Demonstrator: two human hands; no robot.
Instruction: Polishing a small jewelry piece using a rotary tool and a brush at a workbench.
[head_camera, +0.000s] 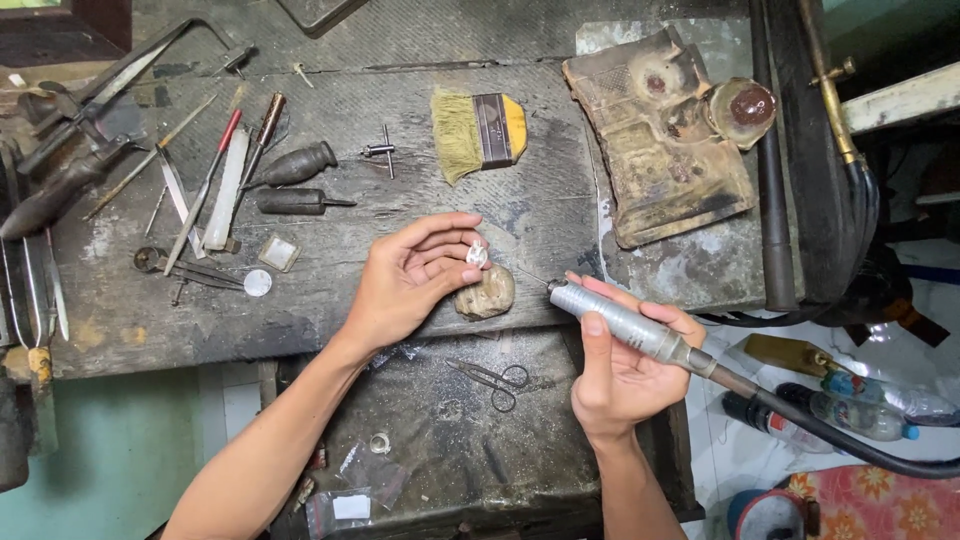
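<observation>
My left hand pinches a small silver piece between thumb and fingertips, just above a pale lump of putty-like material on the dark wooden workbench. My right hand grips a silver rotary handpiece whose thin bit points left toward the silver piece, a short gap away. A black flexible shaft runs from the handpiece off to the right.
Files, tweezers, a saw frame and dark-handled gravers lie at the left. A yellow-banded brush sits at top centre, a scorched block at the right. Small scissors rest on the lower tray. Bottles lie on the floor.
</observation>
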